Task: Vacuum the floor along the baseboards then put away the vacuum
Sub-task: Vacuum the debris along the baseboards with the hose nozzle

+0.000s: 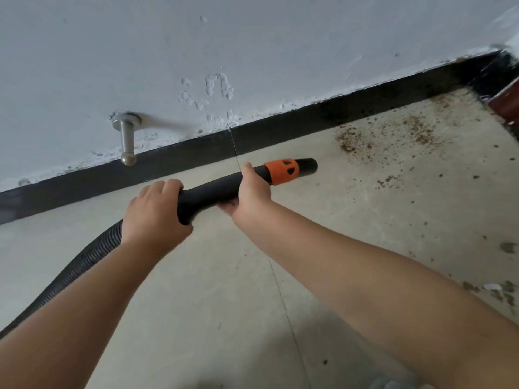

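Both of my hands hold a black vacuum nozzle (216,192) with an orange collar (282,172) near its open tip. My left hand (154,211) grips the bent rear end, where the ribbed black hose (84,259) joins and trails off to the lower left. My right hand (254,192) grips the straight tube just behind the orange collar. The tip points right, above the pale floor and just in front of the black baseboard (280,136). Brown dirt specks (393,136) lie on the floor to the right of the tip.
A metal door stop (127,138) sticks out of the white wall (252,51) above the baseboard, left of my hands. A dark corner with a reddish-brown object (508,105) sits at the far right. More specks (500,290) dot the tiled floor at the right edge.
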### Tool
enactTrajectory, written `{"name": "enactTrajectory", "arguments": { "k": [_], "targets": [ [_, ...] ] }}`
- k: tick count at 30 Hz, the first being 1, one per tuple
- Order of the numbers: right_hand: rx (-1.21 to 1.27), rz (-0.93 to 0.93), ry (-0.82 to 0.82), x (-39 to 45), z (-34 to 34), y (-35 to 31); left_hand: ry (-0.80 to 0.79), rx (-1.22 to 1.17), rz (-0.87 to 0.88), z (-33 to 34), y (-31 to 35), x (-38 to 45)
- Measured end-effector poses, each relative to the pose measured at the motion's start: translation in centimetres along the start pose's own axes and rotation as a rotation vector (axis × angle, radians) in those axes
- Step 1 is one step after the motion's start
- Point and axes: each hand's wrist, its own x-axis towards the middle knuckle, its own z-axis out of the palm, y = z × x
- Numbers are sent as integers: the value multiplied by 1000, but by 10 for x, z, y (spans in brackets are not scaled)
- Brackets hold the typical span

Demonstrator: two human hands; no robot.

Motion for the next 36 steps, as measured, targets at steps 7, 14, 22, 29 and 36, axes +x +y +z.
{"name": "enactTrajectory", "arguments": {
  "k": [7, 14, 22, 29, 36],
  "targets": [
    [115, 129, -118, -14, 19, 53, 335, 91, 24, 16, -56, -36],
    [123, 87, -78, -7, -2, 58, 287, 60, 119, 35, -47, -41],
    [202, -59, 5, 7, -31, 4, 244, -53, 314, 39, -3, -14],
    [210, -44, -59, 5, -35, -12, -34, -173, 119, 10, 6, -3],
    [110, 71, -163, -10, -14, 33, -391, 93, -101, -27, -33, -10]
  ]
}}
